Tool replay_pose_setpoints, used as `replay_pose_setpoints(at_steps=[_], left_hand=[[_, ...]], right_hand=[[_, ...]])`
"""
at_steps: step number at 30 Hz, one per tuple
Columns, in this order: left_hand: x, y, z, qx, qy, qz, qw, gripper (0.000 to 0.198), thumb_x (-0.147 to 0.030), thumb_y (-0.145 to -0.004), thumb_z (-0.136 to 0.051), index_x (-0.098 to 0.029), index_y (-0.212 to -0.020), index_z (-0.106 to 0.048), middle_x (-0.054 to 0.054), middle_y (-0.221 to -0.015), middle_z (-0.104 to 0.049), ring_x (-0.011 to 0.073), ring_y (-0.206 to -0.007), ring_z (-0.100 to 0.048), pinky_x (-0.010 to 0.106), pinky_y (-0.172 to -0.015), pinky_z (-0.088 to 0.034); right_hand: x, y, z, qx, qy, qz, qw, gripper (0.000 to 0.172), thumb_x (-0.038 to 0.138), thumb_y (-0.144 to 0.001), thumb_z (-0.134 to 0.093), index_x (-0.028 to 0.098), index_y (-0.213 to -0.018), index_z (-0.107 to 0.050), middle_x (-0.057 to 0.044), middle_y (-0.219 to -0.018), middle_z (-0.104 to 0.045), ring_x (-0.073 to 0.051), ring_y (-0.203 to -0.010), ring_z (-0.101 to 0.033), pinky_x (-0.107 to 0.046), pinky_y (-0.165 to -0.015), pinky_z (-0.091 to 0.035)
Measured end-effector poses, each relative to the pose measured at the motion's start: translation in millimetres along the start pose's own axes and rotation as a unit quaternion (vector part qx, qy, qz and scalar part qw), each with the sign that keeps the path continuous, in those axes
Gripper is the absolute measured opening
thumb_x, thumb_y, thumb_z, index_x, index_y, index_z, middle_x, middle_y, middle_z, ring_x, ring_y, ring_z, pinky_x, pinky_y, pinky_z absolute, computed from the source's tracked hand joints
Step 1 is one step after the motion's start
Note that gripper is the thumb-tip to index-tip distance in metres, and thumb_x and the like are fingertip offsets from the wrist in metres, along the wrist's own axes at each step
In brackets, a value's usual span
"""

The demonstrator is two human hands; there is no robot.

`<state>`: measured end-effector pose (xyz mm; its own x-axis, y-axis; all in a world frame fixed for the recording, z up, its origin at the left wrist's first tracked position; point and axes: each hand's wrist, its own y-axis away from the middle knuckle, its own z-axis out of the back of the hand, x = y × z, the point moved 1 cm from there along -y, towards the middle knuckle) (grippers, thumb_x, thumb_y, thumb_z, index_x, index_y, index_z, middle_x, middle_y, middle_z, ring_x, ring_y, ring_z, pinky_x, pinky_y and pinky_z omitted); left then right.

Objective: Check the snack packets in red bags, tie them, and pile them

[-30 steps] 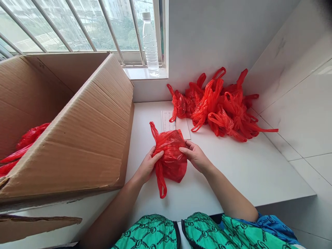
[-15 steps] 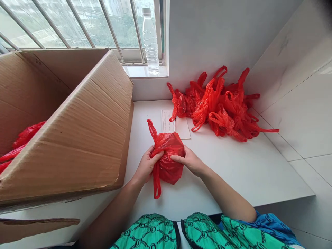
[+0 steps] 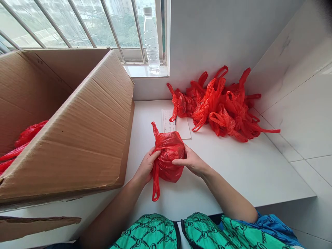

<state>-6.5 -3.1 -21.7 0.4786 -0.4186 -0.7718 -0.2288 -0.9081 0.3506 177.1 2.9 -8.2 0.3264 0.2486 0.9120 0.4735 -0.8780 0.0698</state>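
Note:
Held between my hands over the white tabletop is a red plastic bag (image 3: pixel 170 157), wrapped around contents I cannot make out. My left hand (image 3: pixel 148 162) is closed on its gathered side, where one handle loop points up and the other hangs down. On the bag's opposite side, my right hand (image 3: pixel 193 161) grips with the thumb across the front and the fingers behind, partly hidden. Just beyond the bag lies an open notebook (image 3: pixel 183 128) with writing on its left page; the bag covers its near edge.
A big cardboard box (image 3: pixel 85 138) stands at the left with red bags (image 3: pixel 28 135) inside. Several red plastic bags (image 3: pixel 220 103) are heaped against the back wall at the right. A clear water bottle (image 3: pixel 151 45) stands on the sill by the barred window.
The bag has turned slightly in my hands, its upper handle shifting right and lower loop a little down. My left thumb has slid toward the gathered side. The heap and box stay put.

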Motion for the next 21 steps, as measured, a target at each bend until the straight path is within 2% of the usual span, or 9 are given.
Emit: replay_pose_setpoints(at_steps=[3, 12, 17, 19, 21], left_hand=[[-0.7, -2.1, 0.6, -0.012, 0.005, -0.003, 1.0, 0.033, -0.034, -0.083, -0.073, -0.017, -0.111, -0.066, 0.006, -0.103, -0.074, 0.0195, -0.081, -0.07, 0.028, -0.074, -0.053], [2.0, -3.4, 4.0, 0.009, 0.0, -0.004, 1.0, 0.031, -0.035, -0.086, -0.069, -0.017, -0.111, -0.065, 0.007, -0.104, -0.073, 0.0198, -0.086, -0.069, 0.028, -0.077, -0.053], [0.4, -3.1, 3.8, -0.011, 0.016, -0.004, 1.0, 0.031, -0.034, -0.084, -0.07, -0.016, -0.109, -0.068, 0.007, -0.099, -0.074, 0.0204, -0.085, -0.07, 0.03, -0.08, -0.053], [-0.9, -2.9, 4.0, -0.018, 0.021, -0.009, 1.0, 0.029, -0.035, -0.084, -0.07, -0.015, -0.104, -0.069, 0.006, -0.095, -0.074, 0.0205, -0.083, -0.069, 0.029, -0.078, -0.053], [-2.1, -2.3, 3.7, -0.014, 0.017, -0.019, 1.0, 0.029, -0.036, -0.083, -0.071, -0.015, -0.103, -0.069, 0.007, -0.097, -0.074, 0.0213, -0.084, -0.07, 0.03, -0.079, -0.053]], right_hand=[[0.3, 0.4, -1.1, -0.002, -0.002, 0.004, 1.0, 0.073, 0.025, -0.065, -0.086, 0.026, -0.131, -0.055, -0.005, -0.132, -0.063, -0.025, -0.122, -0.058, -0.041, -0.105, -0.046], [-2.2, 0.6, 0.7, 0.015, -0.014, 0.003, 1.0, 0.07, 0.022, -0.068, -0.084, 0.026, -0.131, -0.055, -0.005, -0.132, -0.063, -0.024, -0.121, -0.059, -0.04, -0.105, -0.046], [0.6, 1.5, 1.2, 0.029, -0.025, -0.014, 0.999, 0.074, 0.023, -0.065, -0.087, 0.026, -0.131, -0.055, -0.006, -0.134, -0.062, -0.025, -0.124, -0.057, -0.041, -0.106, -0.045], [1.5, 1.7, 0.5, 0.037, -0.042, -0.024, 0.998, 0.072, 0.027, -0.067, -0.086, 0.027, -0.132, -0.055, -0.006, -0.135, -0.061, -0.025, -0.125, -0.056, -0.04, -0.106, -0.045], [1.0, 1.4, 0.6, 0.028, -0.067, -0.037, 0.997, 0.061, 0.038, -0.076, -0.08, 0.028, -0.131, -0.056, -0.006, -0.135, -0.062, -0.025, -0.123, -0.058, -0.039, -0.104, -0.046]])
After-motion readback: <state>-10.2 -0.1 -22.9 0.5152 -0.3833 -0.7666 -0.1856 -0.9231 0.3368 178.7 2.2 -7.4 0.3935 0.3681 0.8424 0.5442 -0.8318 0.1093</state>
